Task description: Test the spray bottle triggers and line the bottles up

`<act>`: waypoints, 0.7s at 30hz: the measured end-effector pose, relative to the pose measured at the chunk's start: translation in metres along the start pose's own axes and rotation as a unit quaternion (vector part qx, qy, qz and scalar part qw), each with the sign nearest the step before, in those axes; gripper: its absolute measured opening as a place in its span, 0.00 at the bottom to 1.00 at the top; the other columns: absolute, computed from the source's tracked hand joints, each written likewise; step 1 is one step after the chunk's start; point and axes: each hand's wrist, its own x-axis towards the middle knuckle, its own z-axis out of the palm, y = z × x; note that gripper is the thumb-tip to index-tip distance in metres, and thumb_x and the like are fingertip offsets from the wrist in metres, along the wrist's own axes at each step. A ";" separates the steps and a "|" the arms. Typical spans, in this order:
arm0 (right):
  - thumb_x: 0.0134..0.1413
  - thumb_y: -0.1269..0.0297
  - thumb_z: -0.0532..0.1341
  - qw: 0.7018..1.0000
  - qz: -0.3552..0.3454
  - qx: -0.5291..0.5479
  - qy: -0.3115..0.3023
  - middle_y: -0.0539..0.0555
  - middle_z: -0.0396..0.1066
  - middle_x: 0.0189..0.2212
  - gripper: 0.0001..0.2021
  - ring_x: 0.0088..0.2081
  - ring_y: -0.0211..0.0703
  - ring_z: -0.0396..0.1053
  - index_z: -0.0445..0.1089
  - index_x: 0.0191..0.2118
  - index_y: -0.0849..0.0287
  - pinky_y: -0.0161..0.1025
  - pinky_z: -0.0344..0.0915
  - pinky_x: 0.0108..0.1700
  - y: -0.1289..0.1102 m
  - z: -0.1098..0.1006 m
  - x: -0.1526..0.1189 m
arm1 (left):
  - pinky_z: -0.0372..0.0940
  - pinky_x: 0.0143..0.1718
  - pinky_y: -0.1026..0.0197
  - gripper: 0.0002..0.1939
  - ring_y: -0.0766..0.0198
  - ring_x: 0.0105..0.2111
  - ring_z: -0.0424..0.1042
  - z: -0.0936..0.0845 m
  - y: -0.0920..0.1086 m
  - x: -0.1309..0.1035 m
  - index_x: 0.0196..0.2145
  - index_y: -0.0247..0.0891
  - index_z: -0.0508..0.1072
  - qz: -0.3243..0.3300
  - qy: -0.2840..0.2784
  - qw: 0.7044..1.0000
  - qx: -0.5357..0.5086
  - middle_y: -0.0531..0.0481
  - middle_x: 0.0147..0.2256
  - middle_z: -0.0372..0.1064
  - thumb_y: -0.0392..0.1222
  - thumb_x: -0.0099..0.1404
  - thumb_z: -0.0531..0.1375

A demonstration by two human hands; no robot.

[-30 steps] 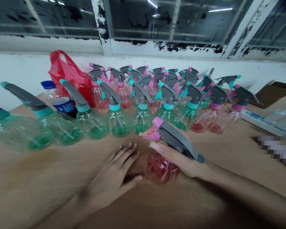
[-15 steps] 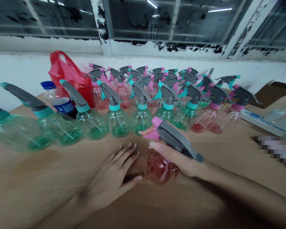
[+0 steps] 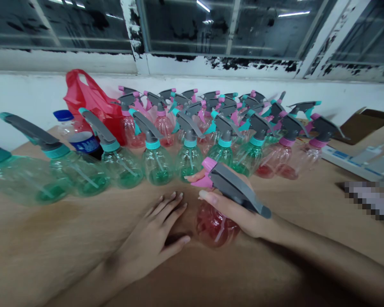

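Note:
A red spray bottle [image 3: 216,226] with a pink and grey spray head stands on the table in front of me. My right hand [image 3: 233,209] is wrapped round its neck just below the head, thumb on the near side, part of the fingers hidden behind it. My left hand [image 3: 158,232] lies palm down on the wood to the left of the bottle, fingers spread, not touching it. Behind both hands runs a row of green spray bottles [image 3: 158,166] with turquoise collars, and two red bottles [image 3: 269,168] end that row on the right.
More spray bottles [image 3: 164,128] crowd behind the row. At the back left are a red plastic bag [image 3: 89,100] and a blue-capped bottle [image 3: 64,123]. An open cardboard box [image 3: 365,125], a white tray [image 3: 348,164] and a pixelated item [image 3: 369,198] lie at the right of the table [image 3: 92,238].

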 end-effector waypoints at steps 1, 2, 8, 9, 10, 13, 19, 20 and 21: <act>0.53 0.58 0.62 1.000 0.001 0.004 0.001 0.50 0.70 0.33 0.12 0.26 0.36 0.66 0.69 0.42 0.55 0.37 0.65 0.29 0.000 0.000 0.000 | 0.51 0.61 0.44 0.32 0.50 0.60 0.56 0.000 0.000 0.000 0.61 0.37 0.56 0.000 0.001 1.000 0.001 0.42 0.60 0.58 0.58 0.66 0.52; 0.52 0.58 0.62 1.000 0.002 0.006 0.001 0.50 0.70 0.33 0.12 0.26 0.36 0.67 0.69 0.42 0.55 0.37 0.66 0.29 0.000 0.000 0.000 | 0.51 0.61 0.45 0.32 0.50 0.60 0.57 -0.001 0.000 0.000 0.61 0.37 0.56 0.000 0.005 1.000 0.003 0.42 0.60 0.58 0.58 0.66 0.52; 0.51 0.58 0.63 1.000 0.006 0.006 -0.001 0.50 0.72 0.34 0.13 0.27 0.36 0.68 0.69 0.42 0.55 0.37 0.66 0.30 -0.001 0.000 0.001 | 0.52 0.61 0.45 0.31 0.49 0.59 0.58 -0.002 0.001 0.001 0.60 0.36 0.57 0.000 0.001 1.000 0.008 0.43 0.61 0.58 0.58 0.66 0.51; 0.51 0.58 0.63 1.000 0.008 0.006 0.000 0.50 0.72 0.34 0.13 0.26 0.36 0.68 0.69 0.43 0.55 0.37 0.66 0.30 -0.002 0.000 0.001 | 0.53 0.60 0.45 0.31 0.49 0.59 0.58 -0.002 0.001 0.002 0.60 0.36 0.58 0.001 -0.001 1.000 0.010 0.42 0.60 0.58 0.58 0.66 0.51; 0.51 0.58 0.63 1.000 0.010 0.005 0.000 0.50 0.72 0.34 0.13 0.26 0.36 0.68 0.69 0.43 0.55 0.37 0.66 0.29 -0.002 0.000 0.001 | 0.53 0.60 0.45 0.32 0.49 0.59 0.58 -0.002 0.001 0.003 0.60 0.35 0.58 0.003 -0.001 1.000 0.013 0.41 0.60 0.58 0.58 0.66 0.51; 0.50 0.58 0.63 1.000 0.015 0.005 0.004 0.51 0.71 0.34 0.15 0.27 0.37 0.69 0.69 0.43 0.57 0.37 0.67 0.30 -0.003 0.001 0.002 | 0.54 0.59 0.44 0.32 0.49 0.60 0.57 -0.002 0.001 0.004 0.60 0.34 0.58 0.003 -0.007 1.000 0.021 0.40 0.61 0.57 0.58 0.67 0.51; 0.49 0.58 0.64 1.000 0.000 0.012 -0.006 0.52 0.71 0.38 0.18 0.34 0.41 0.71 0.67 0.47 0.53 0.40 0.68 0.37 0.003 0.001 -0.002 | 0.54 0.59 0.45 0.31 0.51 0.61 0.55 -0.007 0.005 0.004 0.60 0.35 0.58 -0.001 0.000 0.999 0.034 0.42 0.60 0.59 0.57 0.66 0.52; 0.48 0.57 0.64 1.000 -0.011 -0.002 -0.006 0.51 0.71 0.36 0.18 0.34 0.41 0.71 0.68 0.46 0.53 0.40 0.68 0.36 0.004 -0.001 -0.003 | 0.55 0.59 0.45 0.31 0.51 0.61 0.56 -0.008 0.005 0.004 0.60 0.35 0.58 0.000 0.004 0.999 0.035 0.41 0.60 0.59 0.56 0.66 0.52; 0.48 0.57 0.64 1.000 -0.019 -0.018 -0.005 0.50 0.70 0.34 0.17 0.32 0.41 0.69 0.68 0.45 0.53 0.40 0.67 0.34 0.005 -0.002 -0.004 | 0.55 0.59 0.45 0.31 0.51 0.60 0.56 -0.008 0.005 0.004 0.60 0.34 0.58 0.003 0.009 0.999 0.036 0.41 0.60 0.59 0.57 0.66 0.52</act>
